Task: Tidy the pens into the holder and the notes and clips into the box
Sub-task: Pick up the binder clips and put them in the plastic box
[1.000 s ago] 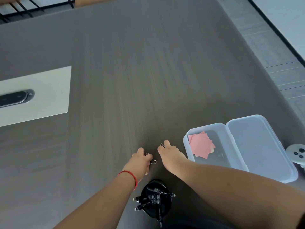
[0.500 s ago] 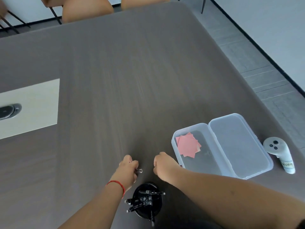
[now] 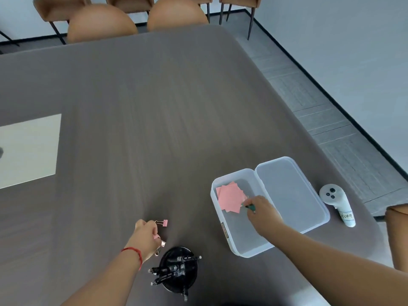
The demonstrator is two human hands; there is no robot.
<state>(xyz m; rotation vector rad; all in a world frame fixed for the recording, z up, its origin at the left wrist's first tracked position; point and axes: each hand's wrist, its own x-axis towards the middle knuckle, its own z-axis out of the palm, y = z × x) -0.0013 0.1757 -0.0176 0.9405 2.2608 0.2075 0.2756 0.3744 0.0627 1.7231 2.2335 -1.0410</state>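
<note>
We're in an office meeting room: one long grey-brown conference table [image 3: 154,111] fills the view, rounded at its far corner. Set into the table on its left side is a pale panel [image 3: 28,151]. Tan upholstered chairs [image 3: 101,23] on thin dark legs line the table's far end. Right of the table runs grey flooring [image 3: 331,120], then a plain pale wall [image 3: 353,51].

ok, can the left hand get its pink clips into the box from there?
Probably yes. The left hand holds pink clips left of the open box; bare table lies between. The right hand sits over the box, so it may crowd the drop.
</note>
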